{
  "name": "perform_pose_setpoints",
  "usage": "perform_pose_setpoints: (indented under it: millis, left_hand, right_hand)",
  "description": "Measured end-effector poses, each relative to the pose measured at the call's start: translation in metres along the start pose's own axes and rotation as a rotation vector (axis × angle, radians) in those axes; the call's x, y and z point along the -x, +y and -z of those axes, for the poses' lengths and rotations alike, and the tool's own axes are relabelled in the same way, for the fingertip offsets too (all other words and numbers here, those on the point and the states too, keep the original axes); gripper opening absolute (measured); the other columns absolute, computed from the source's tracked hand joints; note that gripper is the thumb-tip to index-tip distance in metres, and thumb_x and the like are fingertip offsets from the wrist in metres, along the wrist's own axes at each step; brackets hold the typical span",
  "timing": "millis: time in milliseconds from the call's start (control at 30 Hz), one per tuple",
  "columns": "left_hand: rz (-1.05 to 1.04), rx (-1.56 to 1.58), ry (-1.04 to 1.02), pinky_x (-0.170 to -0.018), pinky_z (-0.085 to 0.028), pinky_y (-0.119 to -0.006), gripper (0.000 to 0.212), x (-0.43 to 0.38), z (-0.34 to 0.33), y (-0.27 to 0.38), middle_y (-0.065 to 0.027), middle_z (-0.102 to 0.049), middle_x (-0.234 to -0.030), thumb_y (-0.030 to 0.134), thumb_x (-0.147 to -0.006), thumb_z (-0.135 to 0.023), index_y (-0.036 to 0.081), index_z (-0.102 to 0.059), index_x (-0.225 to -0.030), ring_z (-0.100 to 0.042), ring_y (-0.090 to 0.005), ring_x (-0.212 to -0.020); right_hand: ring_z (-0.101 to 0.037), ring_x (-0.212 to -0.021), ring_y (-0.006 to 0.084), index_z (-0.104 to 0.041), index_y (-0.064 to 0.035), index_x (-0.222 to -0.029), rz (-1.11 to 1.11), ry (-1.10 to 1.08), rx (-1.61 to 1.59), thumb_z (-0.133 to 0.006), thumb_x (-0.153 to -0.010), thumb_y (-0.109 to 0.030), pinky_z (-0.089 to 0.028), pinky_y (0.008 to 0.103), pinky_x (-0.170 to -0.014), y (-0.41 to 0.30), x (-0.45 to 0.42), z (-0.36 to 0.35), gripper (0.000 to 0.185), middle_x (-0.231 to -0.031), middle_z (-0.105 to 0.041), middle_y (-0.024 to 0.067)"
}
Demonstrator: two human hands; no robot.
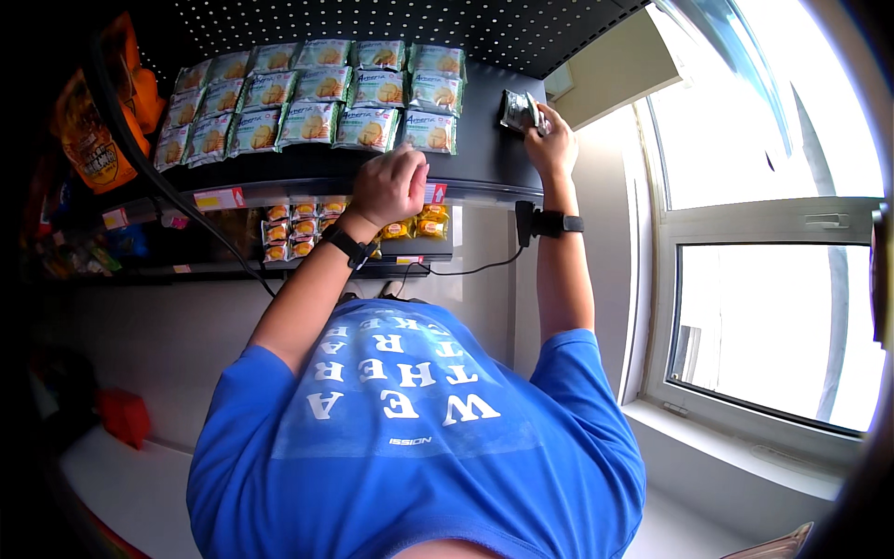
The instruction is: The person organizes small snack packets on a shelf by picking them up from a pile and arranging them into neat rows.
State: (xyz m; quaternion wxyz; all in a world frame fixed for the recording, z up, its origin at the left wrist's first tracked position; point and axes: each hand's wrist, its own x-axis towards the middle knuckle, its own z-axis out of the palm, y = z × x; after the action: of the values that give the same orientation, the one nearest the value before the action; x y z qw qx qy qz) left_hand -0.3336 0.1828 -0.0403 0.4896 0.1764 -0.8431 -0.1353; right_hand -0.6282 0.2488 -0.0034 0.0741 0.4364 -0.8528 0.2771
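Observation:
My right hand [552, 143] grips a small shiny packet [519, 112] over the right end of the black upper shelf [489, 150]. The packet is dark and tilted, and its far end points left. My left hand [390, 185] is loosely fisted above the shelf's front edge, just below the nearest row of biscuit packets [367, 129]. Nothing shows in it. Whether its knuckles touch a packet, I cannot tell. Green-and-white biscuit packets lie in several columns, three rows deep, across the shelf.
Orange bags [98, 147] stand at the shelf's left. Small wrapped snacks [304, 227] fill part of a lower shelf. A perforated black panel [391, 21] hangs above. A black cable [482, 269] runs to my right wristband. A window [768, 216] is on the right.

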Motion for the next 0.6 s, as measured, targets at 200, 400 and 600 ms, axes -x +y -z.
perform_pose_setpoints:
  millis: [200, 400, 600]
  left_hand:
    - [0.1, 0.08, -0.025, -0.054, -0.05, -0.035, 0.014, -0.005, 0.008, 0.007, -0.008, -0.061, -0.073, 0.009, -0.087, -0.07, 0.008, -0.057, -0.085, -0.064, -0.0263, -0.061]
    - [1.112, 1.152, -0.561, -0.051, -0.048, -0.024, 0.052, -0.048, 0.051, 0.025, -0.0077, -0.073, -0.076, 0.051, -0.1, -0.058, 0.001, -0.071, -0.09, -0.066, -0.0135, -0.057]
    - [1.216, 1.304, -0.393, -0.062, -0.058, -0.022, 0.046, -0.04, 0.059, 0.022, -0.0119, -0.074, -0.086, 0.041, -0.096, -0.065, -0.004, -0.068, -0.105, -0.074, -0.0164, -0.074]
  right_hand:
    - [-0.064, -0.054, 0.0154, -0.076, -0.0096, -0.103, 0.041, 0.364, -0.307, -0.07, -0.096, -0.032, -0.05, 0.03, -0.058, -0.035, 0.02, 0.017, 0.024, -0.065, -0.067, 0.0063]
    - [-0.06, -0.061, 0.0061, -0.071, 0.0042, -0.102, -0.125, -0.358, -1.197, -0.076, -0.094, -0.017, -0.045, 0.0189, -0.056, -0.107, 0.088, 0.05, 0.023, -0.075, -0.068, 0.003]
    - [-0.058, -0.126, 0.0248, -0.065, 0.0038, -0.115, 0.263, -0.581, -1.3, -0.059, -0.082, 0.016, -0.048, 0.0394, -0.107, -0.109, 0.093, 0.045, 0.035, -0.135, -0.06, 0.0128]
